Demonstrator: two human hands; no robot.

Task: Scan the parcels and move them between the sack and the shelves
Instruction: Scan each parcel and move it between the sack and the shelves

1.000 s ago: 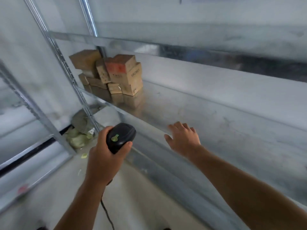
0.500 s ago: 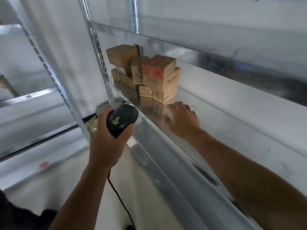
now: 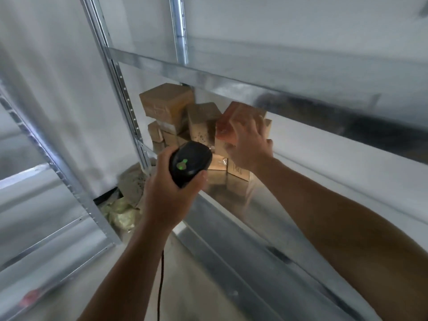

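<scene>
While my left hand (image 3: 169,200) is gripping the black scanner (image 3: 190,164), with the fingers wrapped round its body, my right hand (image 3: 249,144) is touching the red-topped parcel (image 3: 231,117). This parcel is sitting on top of the stack of parcels (image 3: 166,105) that is standing on the metal shelf (image 3: 254,205). My right fingers are lying spread over the near face of the parcel and the thumb is coming from under it. The hand is blurred, so I cannot tell if the fingers are already closing on it. The right hand is clearly the nearer one. The scanner is waiting just below the red-topped parcel and to its left, with its head pointing up toward the stack. I am judging that the parcel must come toward me and down a little, so that its label is facing the scanner head. The long side of the parcel is seeming to run away from me, into the shelf. What I am taking for the sack (image 3: 133,184) is lying well below the red-topped parcel, to its left.
</scene>
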